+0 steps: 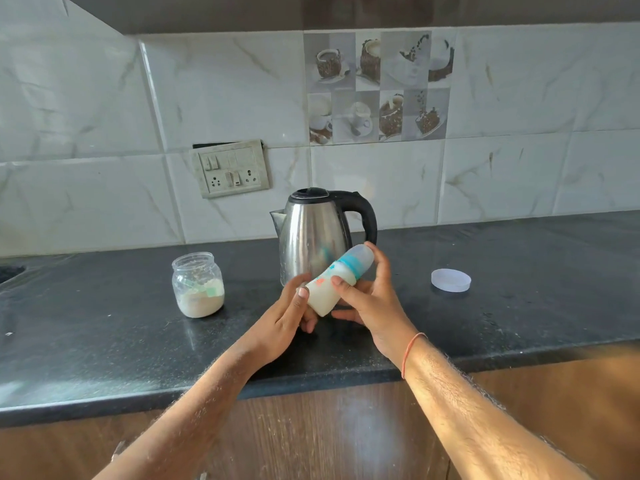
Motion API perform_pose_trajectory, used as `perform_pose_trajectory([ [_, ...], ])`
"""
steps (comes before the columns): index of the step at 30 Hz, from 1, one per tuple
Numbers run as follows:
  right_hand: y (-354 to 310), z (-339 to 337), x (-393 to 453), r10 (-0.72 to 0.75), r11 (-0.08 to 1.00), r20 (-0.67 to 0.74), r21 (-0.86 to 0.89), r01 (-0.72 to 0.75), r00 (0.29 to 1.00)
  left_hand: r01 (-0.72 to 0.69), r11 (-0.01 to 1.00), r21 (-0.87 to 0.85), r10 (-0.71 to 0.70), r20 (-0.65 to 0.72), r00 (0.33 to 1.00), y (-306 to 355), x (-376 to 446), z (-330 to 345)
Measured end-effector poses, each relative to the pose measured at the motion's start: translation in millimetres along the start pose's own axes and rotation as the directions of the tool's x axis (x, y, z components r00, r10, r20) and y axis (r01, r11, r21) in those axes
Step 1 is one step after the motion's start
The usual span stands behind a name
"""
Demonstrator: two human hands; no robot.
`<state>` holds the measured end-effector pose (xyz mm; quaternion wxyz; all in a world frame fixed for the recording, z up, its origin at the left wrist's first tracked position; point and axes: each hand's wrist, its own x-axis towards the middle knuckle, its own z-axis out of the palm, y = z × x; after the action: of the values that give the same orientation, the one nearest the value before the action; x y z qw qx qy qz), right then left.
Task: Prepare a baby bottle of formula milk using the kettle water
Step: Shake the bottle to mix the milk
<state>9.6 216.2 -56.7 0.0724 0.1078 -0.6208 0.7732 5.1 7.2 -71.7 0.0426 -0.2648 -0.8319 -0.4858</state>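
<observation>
Tilting, seemingly capped bottle point(333, 279) between hands point(372, 299).

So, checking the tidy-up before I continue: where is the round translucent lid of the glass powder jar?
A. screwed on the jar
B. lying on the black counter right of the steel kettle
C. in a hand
B: the round translucent lid lies flat on the black counter, right of the steel kettle; the glass powder jar stands open.

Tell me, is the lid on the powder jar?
No: the jar stands open beside the kettle, and its lid lies apart on the counter.
</observation>
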Motion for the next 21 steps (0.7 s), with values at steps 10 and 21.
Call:
perform_pose_trajectory([
  [10,-2,-9,4,0.054,0.961,-0.262,0.276,0.021,0.963,-0.075,0.93,0.359,0.125,-0.118,0.985,10,-17,6],
  [21,1,-22,14,0.126,0.808,-0.52,0.548,0.217,0.845,-0.033,0.854,0.519,0.169,-0.218,0.961,14,-18,8],
])
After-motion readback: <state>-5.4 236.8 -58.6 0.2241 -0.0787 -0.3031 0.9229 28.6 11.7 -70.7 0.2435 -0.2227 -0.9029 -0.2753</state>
